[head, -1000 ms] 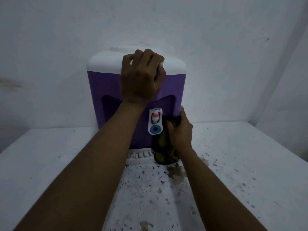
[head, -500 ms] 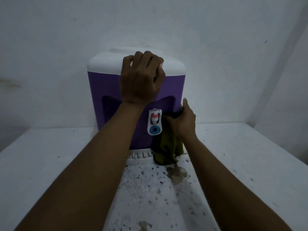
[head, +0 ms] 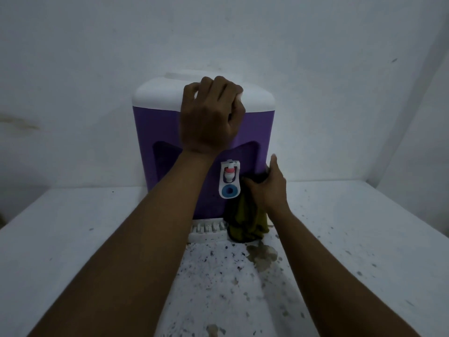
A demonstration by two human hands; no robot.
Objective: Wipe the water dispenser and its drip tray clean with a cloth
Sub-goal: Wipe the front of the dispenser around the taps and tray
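Olive cloth point(head: 245, 222) hangs gripped in your right hand point(head: 267, 188) against the purple dispenser point(head: 257, 127) — your left hand point(head: 209, 117) clutches its white lid point(head: 158, 98)

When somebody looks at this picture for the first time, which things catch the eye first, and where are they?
The purple water dispenser with its white top stands in the middle, and the left hand grips its top edge. Right of the tap, the right hand holds a dark olive cloth against the front, its end hanging down to the drip tray. Dark specks cover the white counter in front.
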